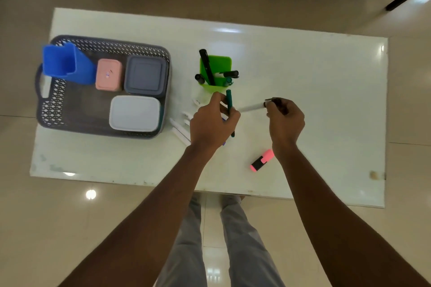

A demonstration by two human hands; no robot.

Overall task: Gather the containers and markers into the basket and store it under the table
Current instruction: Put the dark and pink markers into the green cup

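On the glossy white desk (314, 77), the left hand (213, 123) grips a dark green marker (229, 100), while the right hand (285, 119) pinches the black cap end of a white-barrelled marker (250, 107). The grey perforated plastic basket (112, 41) at the desk's left holds a blue plastic cup (65, 63) and three lidded boxes (144, 75); the tiny mark on the pink one is too small to read. A pink highlighter (262, 160) lies by the right wrist.

Indoor room, office or home unclear: white table (303, 77), glossy floor tiles (70, 228).
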